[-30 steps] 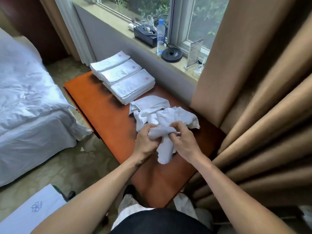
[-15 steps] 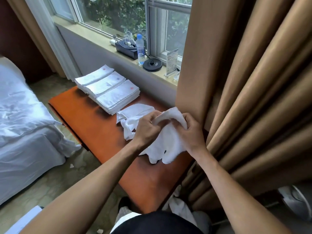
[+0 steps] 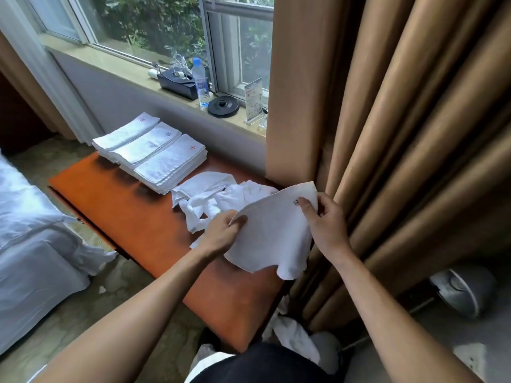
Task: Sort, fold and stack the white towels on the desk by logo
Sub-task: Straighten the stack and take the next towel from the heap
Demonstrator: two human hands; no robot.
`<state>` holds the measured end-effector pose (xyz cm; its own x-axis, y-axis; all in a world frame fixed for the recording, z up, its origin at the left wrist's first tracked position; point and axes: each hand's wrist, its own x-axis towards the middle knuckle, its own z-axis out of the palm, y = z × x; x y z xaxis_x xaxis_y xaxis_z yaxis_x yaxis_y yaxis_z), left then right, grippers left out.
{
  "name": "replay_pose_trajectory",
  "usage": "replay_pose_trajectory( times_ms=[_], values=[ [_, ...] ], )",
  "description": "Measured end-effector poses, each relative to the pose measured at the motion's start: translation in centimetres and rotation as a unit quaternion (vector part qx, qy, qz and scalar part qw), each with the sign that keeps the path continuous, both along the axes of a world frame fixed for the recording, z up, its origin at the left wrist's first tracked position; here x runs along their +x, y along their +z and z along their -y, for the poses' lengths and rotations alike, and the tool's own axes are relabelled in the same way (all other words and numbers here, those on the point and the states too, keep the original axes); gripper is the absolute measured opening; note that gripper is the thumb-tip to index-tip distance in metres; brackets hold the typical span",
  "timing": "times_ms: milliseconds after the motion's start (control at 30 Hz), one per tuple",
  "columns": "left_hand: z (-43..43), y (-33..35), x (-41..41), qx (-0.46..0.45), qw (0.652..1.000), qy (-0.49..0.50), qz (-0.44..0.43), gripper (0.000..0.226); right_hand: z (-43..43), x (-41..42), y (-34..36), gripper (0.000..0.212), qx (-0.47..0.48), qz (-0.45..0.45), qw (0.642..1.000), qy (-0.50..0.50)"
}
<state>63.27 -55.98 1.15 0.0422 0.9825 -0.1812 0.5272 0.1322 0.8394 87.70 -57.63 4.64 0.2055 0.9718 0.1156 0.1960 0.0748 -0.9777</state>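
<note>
Both hands hold one white towel (image 3: pixel 271 233) spread above the near end of the orange table (image 3: pixel 124 214): the left hand (image 3: pixel 221 234) pinches its left edge and the right hand (image 3: pixel 326 225) its upper corner, the thumb beside a small logo, perhaps dark. Behind it lie crumpled towels (image 3: pixel 207 194), then three folded stacks (image 3: pixel 163 154). A brown curtain (image 3: pixel 387 134) hangs just beside the right hand. A bed (image 3: pixel 30 236) stands to the left.
</note>
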Motion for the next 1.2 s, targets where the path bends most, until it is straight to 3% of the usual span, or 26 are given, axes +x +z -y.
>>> replay_pose_trajectory(
  times_ms=[267,367,467,567,667,800,867,1000,1200],
  values=[
    [-0.7,0.9,0.9,0.024,1.0,0.01,-0.007,0.019,1.1,1.0,-2.0,0.004,-0.014,-0.026,1.0,-0.011],
    [-0.1,1.1,1.0,0.032,0.998,0.001,-0.053,0.011,1.3,1.0,-2.1,0.009,-0.011,-0.027,1.0,-0.004],
    [0.8,1.4,2.3,0.05,0.992,-0.075,-0.088,0.029,1.4,0.3,-2.0,0.009,-0.032,-0.03,0.998,0.046],
    [1.9,1.7,4.5,0.068,0.982,-0.174,-0.012,0.048,1.6,-1.0,-2.5,0.005,-0.044,-0.014,0.993,0.108],
    [2.3,1.5,5.6,0.063,0.977,-0.201,0.035,0.044,2.0,-1.4,-3.0,0.019,-0.056,-0.042,0.993,0.098],
    [2.5,1.2,6.0,0.038,0.98,-0.188,0.055,0.025,3.0,-0.4,-3.1,0.024,-0.079,-0.055,0.992,0.087],
    [2.7,1.3,6.4,0.066,0.979,-0.182,0.063,0.025,3.6,0.1,-3.3,0.022,-0.099,-0.073,0.988,0.093],
    [2.8,1.8,7.0,0.134,0.976,-0.143,0.091,0.014,5.5,0.5,-4.4,0.039,-0.141,-0.082,0.979,0.12],
    [2.8,2.6,5.7,0.183,0.976,-0.033,0.111,0.017,7.5,0.5,-7.4,0.024,-0.201,0.027,0.964,0.174]
  ],
)
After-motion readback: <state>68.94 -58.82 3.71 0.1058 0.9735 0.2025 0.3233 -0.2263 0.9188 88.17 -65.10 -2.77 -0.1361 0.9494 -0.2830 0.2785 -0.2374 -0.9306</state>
